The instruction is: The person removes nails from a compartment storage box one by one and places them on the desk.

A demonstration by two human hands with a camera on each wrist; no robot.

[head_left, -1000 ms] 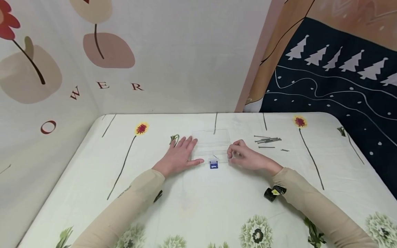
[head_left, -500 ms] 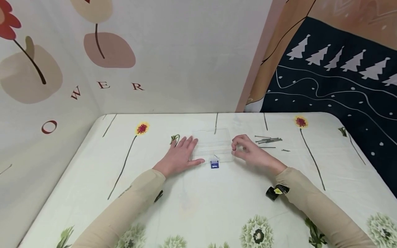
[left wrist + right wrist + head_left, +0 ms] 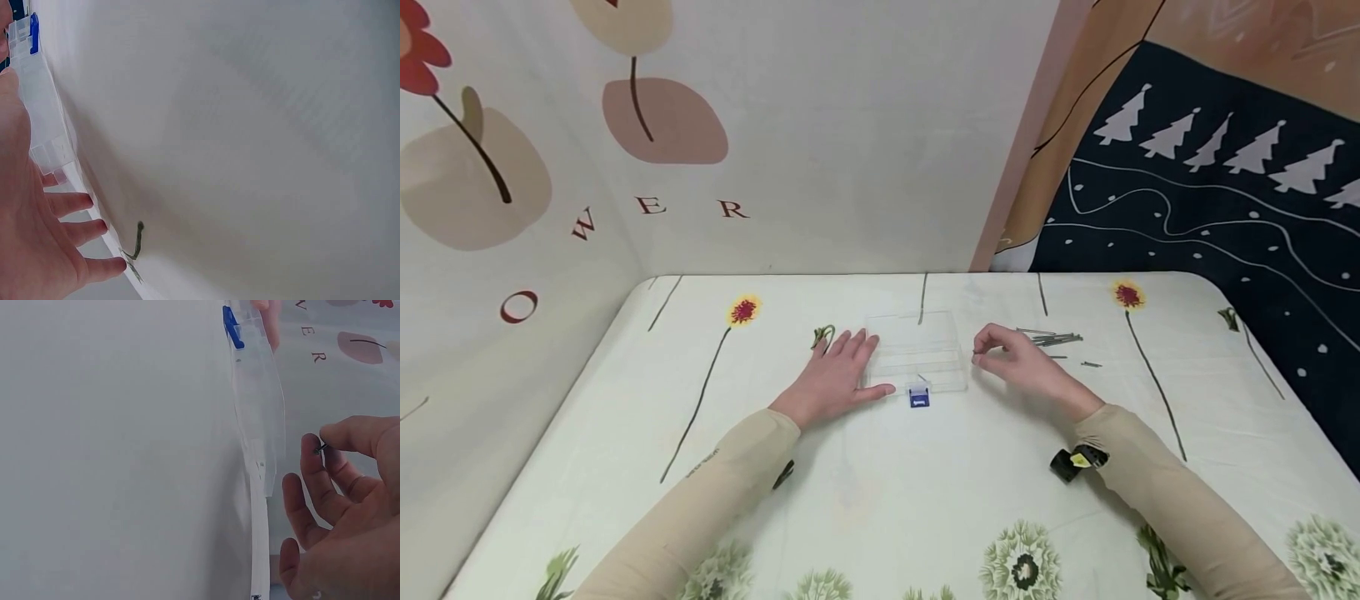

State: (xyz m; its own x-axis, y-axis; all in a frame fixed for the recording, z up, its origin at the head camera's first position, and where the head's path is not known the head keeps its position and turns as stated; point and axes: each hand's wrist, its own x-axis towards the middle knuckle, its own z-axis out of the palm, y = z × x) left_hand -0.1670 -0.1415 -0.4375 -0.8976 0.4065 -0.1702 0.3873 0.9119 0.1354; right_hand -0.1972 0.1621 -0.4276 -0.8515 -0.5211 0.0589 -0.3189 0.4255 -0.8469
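A clear plastic box with a blue latch lies lid back on the table. My left hand rests at its left side, fingers spread, thumb along the front edge. A short dark piece shows inside, just behind the latch. Off the box's right edge, my right hand pinches a small dark screw between thumb and fingertip. Most of that screw is hidden by the fingers. Beyond the right hand lies a pile of long thin nails.
Two short metal pieces lie right of the pile. A floral cloth covers the table. White printed fabric hangs behind it, and a dark tree-patterned cloth is at the right.
My right hand has moved right, away from the box's edge and toward the nails, with the screw pinched. My left hand has stayed in place.
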